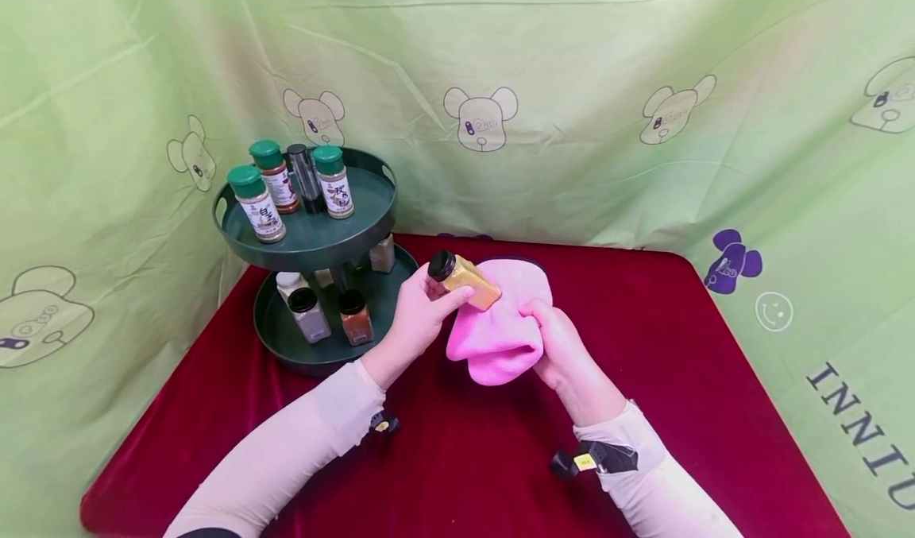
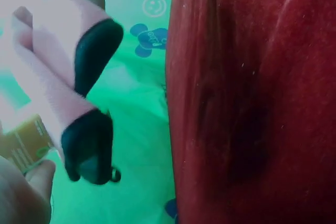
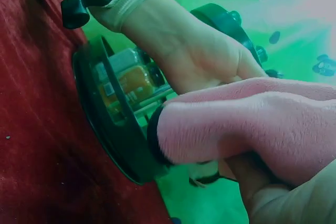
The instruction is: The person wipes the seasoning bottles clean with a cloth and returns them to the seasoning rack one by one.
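In the head view my left hand [image 1: 416,315] grips a spice jar [image 1: 473,282] with a black cap and yellow contents. The jar is tilted, cap toward the upper left, its lower end against a pink cloth [image 1: 493,343]. My right hand [image 1: 565,351] holds that cloth at its right side, thumb on top. Dark edging shows on the cloth [image 2: 58,77] in the left wrist view, where part of the jar [image 2: 26,142] appears above my left thumb. From the right wrist, the cloth [image 3: 226,124] lies folded over my right fingers and hides the jar.
A two-tier dark green turntable rack [image 1: 314,244] stands at the left. Green-capped jars [image 1: 260,212] and a dark bottle [image 1: 306,176] stand on its upper tier; several jars, including a reddish one [image 1: 356,319], stand below. Red cloth [image 1: 457,458] covers the table; a green curtain [image 1: 572,37] hangs behind.
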The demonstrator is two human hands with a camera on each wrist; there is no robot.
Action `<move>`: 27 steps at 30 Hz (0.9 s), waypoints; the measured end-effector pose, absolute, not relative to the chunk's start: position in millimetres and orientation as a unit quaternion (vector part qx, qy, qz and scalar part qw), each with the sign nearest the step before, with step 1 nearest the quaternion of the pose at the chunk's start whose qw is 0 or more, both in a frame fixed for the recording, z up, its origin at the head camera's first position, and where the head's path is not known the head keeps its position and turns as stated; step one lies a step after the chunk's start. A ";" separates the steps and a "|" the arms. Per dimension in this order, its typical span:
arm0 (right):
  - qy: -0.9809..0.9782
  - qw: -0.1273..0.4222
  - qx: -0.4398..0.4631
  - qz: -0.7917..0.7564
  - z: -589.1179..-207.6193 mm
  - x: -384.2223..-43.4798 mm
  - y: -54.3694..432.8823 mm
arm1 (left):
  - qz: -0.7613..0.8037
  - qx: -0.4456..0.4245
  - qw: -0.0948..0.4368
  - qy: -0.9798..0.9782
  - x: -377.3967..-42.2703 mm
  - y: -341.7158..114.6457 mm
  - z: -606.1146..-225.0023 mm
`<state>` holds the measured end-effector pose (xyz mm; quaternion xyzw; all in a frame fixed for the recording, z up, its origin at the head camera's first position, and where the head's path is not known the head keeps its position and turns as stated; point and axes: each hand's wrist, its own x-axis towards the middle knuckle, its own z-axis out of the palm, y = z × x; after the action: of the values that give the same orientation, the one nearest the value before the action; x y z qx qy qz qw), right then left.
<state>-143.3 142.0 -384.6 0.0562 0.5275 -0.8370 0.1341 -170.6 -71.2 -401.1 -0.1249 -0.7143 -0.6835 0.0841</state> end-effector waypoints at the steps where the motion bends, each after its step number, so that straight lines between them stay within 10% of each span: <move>1: 0.528 0.125 0.057 -0.838 -384.2 -142.1 142.6 | -0.683 -0.122 0.087 -0.715 -171.0 -71.5 -400.0; 13: 0.499 0.001 0.073 -0.863 -380.1 -145.6 135.5 | -0.713 -0.044 0.059 -0.698 -161.2 -70.4 -402.1; 27: 0.566 0.090 0.066 -0.817 -396.3 -138.9 128.3 | -0.717 -0.074 0.082 -0.689 -160.2 -61.5 -401.2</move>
<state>-138.9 128.3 -396.3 0.0657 0.5661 -0.8168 0.0898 -160.2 -61.5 -401.2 -0.0738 -0.6886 -0.7167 0.0817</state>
